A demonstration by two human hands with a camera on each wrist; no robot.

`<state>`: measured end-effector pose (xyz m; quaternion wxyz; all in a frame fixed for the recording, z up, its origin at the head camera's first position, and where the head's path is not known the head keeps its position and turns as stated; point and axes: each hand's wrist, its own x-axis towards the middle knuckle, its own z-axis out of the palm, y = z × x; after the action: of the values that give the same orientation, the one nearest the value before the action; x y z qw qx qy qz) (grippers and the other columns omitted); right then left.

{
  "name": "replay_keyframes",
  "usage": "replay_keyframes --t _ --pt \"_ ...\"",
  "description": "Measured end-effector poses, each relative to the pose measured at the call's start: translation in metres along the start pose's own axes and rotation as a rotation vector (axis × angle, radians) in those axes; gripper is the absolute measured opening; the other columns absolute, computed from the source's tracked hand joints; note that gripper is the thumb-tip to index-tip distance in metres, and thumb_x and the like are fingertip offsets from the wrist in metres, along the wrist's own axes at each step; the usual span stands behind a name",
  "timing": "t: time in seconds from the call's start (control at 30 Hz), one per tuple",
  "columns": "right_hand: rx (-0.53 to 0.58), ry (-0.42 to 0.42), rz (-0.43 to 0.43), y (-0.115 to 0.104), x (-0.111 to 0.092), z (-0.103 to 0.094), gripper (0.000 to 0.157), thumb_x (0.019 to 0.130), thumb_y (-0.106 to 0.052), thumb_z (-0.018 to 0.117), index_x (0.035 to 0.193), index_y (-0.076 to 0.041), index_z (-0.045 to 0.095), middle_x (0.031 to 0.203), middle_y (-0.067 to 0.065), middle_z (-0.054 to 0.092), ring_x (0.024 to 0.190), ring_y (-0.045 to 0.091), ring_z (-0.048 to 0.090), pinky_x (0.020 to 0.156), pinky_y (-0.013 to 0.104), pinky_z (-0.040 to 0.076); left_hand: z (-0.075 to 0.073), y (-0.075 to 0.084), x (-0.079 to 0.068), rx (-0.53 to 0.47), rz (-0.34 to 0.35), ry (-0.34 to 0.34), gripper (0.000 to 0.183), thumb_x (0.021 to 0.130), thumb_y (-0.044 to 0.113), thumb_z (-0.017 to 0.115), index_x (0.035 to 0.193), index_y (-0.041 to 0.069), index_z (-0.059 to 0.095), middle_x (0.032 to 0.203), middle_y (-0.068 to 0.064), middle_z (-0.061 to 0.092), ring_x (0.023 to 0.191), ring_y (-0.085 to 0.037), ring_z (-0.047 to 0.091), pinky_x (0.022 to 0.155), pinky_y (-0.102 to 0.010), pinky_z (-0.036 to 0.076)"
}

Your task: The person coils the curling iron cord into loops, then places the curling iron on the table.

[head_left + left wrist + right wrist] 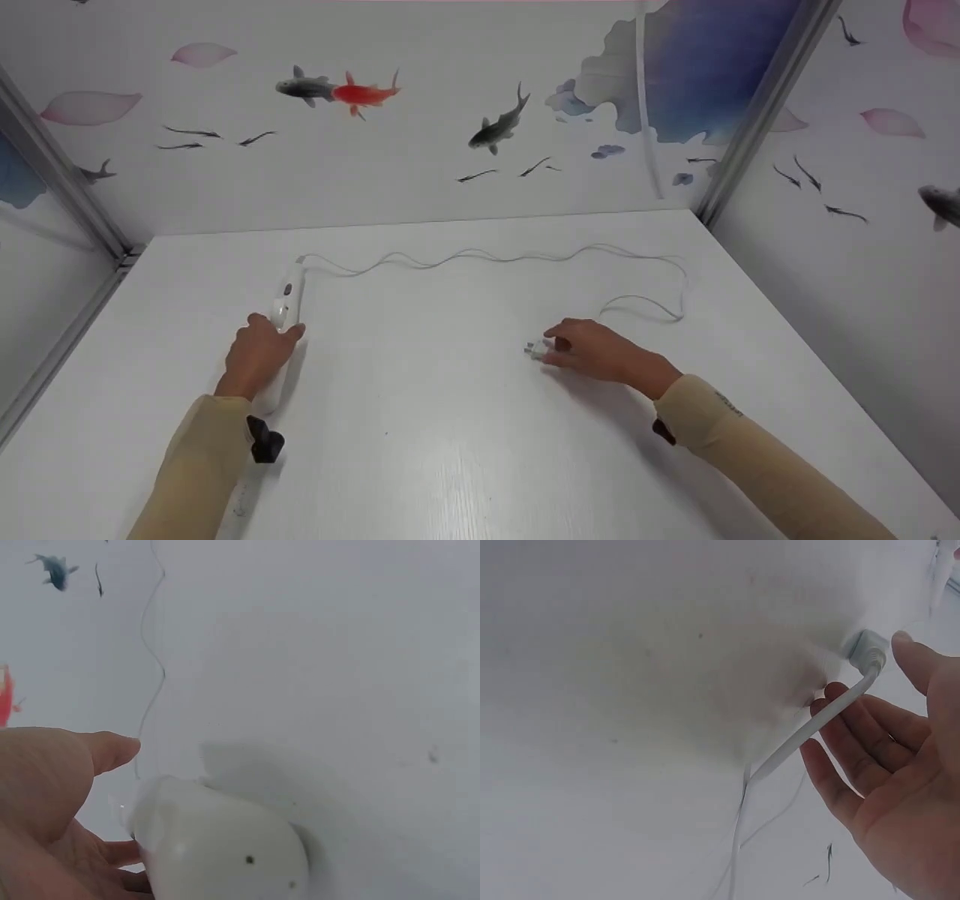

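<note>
A long white corded appliance [291, 294] with a dark oval button lies at the left of the table, and its rounded end [225, 847] fills the bottom of the left wrist view. My left hand [259, 351] straddles its body, thumb on one side and fingers on the other; in the left wrist view the thumb stands apart from the white shell. At the right, my right hand [600, 351] is around the white plug [535, 349], whose prongs point left. Its fingers are loosely bent, and the cord [810, 724] crosses in front of them in the right wrist view.
The thin white cord [472, 251] runs in waves along the back of the white table [420, 375], then bends back toward the right hand. Walls with painted fish enclose the back and sides, with metal posts [772, 105] at the corners.
</note>
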<state>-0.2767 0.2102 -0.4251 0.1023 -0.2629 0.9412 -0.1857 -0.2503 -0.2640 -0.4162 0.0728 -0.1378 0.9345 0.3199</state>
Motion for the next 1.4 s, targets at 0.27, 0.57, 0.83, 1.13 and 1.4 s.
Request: replay_keyframes --t 0.27,0.57,0.83,1.13,1.4 --pt "-0.037 0.037 -0.053 0.000 0.004 0.008 0.033 0.094 -0.025 0.071 0.118 -0.003 0.070 0.097 0.005 0.066 0.087 0.014 0.060 0.080 0.031 0.051 0.003 -0.002 0.009 0.045 -0.003 0.044 0.063 0.102 0.040 0.047 0.125 -0.019 0.044 0.110 -0.034 0.060 0.088 -0.033 0.060 0.071 -0.042 0.049" --pt "-0.022 0.038 -0.043 -0.001 0.006 0.004 0.024 0.092 -0.020 0.073 0.111 -0.005 0.073 0.094 0.003 0.067 0.081 0.011 0.054 0.075 0.026 0.047 0.006 -0.003 0.016 0.099 0.000 0.084 0.055 0.102 0.038 0.048 0.114 -0.016 0.052 0.098 -0.030 0.064 0.080 -0.030 0.062 0.064 -0.039 0.049" --pt "-0.029 0.043 0.004 0.001 0.004 0.001 0.021 0.090 -0.027 0.076 0.097 -0.008 0.074 0.085 0.000 0.069 0.076 0.011 0.054 0.072 0.030 0.047 0.005 -0.004 0.015 0.095 0.030 0.066 0.050 0.103 0.036 0.048 0.111 -0.013 0.054 0.091 -0.023 0.064 0.077 -0.027 0.059 0.064 -0.036 0.047" --pt "-0.089 0.059 -0.079 0.006 0.002 -0.005 0.017 0.089 -0.021 0.077 0.100 -0.008 0.074 0.090 0.001 0.072 0.079 0.011 0.060 0.074 0.031 0.051 0.003 -0.007 0.013 0.116 0.070 0.080 0.046 0.103 0.032 0.047 0.105 -0.013 0.054 0.083 -0.021 0.063 0.071 -0.024 0.059 0.059 -0.034 0.046" --pt "-0.120 0.052 -0.086 0.016 -0.003 -0.026 0.019 0.090 -0.013 0.074 0.108 -0.006 0.074 0.102 0.005 0.074 0.091 0.018 0.067 0.083 0.039 0.054 -0.004 -0.010 -0.001 0.088 0.097 0.058 0.045 0.105 0.033 0.046 0.107 -0.012 0.052 0.080 -0.014 0.057 0.072 -0.023 0.055 0.061 -0.033 0.045"
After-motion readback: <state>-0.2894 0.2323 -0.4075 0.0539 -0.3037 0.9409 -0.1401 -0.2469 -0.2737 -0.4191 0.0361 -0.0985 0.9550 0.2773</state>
